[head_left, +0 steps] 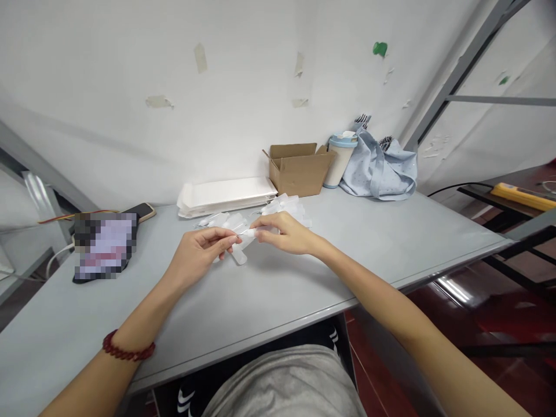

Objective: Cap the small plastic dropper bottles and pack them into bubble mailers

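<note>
My left hand (202, 252) and my right hand (286, 233) meet over the middle of the table. Between them is a small white plastic piece (249, 233) with a thin, wire-like tip. The right thumb and fingers pinch its white body, while the left fingertips close at the thin end. A translucent flat piece (239, 255) shows just under the hands; whether it joins the held piece I cannot tell. Beyond the hands lie a pile of similar translucent pieces (284, 204) and several more with thin tips (217, 220).
Along the wall stand a stack of white flat packets (226, 188), an open cardboard box (302, 174), a lidded cup (340, 162) and a light blue cloth bag (377, 168). A blurred-out object (106, 246) and a dark phone-like item (145, 212) lie left on the grey table (278, 301).
</note>
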`<state>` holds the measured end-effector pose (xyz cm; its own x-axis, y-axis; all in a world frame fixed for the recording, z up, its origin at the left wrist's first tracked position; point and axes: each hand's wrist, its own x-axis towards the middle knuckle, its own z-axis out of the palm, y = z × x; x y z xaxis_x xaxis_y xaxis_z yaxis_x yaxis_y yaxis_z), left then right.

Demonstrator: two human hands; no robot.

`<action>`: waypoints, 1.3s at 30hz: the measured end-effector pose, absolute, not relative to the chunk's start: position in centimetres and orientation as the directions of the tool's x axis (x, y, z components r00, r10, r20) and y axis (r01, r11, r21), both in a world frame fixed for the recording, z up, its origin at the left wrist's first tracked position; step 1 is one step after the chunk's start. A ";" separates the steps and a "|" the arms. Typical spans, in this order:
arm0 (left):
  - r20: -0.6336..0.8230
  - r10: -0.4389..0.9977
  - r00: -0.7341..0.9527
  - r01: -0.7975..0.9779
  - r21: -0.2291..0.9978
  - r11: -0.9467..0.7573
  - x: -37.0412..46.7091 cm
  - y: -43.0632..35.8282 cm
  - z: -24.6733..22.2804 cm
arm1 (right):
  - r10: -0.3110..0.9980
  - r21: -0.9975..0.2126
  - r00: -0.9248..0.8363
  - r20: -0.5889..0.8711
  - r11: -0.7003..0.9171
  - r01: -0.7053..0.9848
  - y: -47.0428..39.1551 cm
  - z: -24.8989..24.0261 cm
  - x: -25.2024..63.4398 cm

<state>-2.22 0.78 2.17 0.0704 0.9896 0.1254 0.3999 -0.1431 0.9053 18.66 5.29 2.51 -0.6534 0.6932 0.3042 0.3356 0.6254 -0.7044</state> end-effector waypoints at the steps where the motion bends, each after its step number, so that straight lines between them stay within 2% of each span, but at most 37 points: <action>1: 0.124 0.990 0.072 0.402 0.905 -0.143 -2.2 0.8 2.2 | 0.692 -0.704 -0.655 0.303 0.626 0.336 5.3 2.5 18.7; 11: 0.144 0.985 0.091 0.431 0.886 -0.169 -2.0 0.6 2.5 | 0.675 -0.696 -0.671 0.305 0.639 0.327 5.3 2.5 18.6; 16: 0.225 0.963 0.149 0.502 0.822 -0.270 -2.0 0.7 2.1 | 0.655 -0.684 -0.700 0.285 0.650 0.330 5.3 2.7 18.7; 20: 0.266 0.937 0.225 0.547 0.762 -0.348 -1.9 0.6 2.0 | 0.630 -0.628 -0.728 0.270 0.689 0.363 5.3 2.6 18.7; 28: 0.256 0.914 0.316 0.599 0.693 -0.401 -2.0 0.6 1.0 | 0.599 -0.558 -0.769 0.223 0.726 0.403 5.1 2.0 18.1; 39: 0.207 0.917 0.341 0.604 0.700 -0.382 -1.8 0.6 0.5 | 0.574 -0.580 -0.799 0.180 0.718 0.385 4.8 1.7 17.8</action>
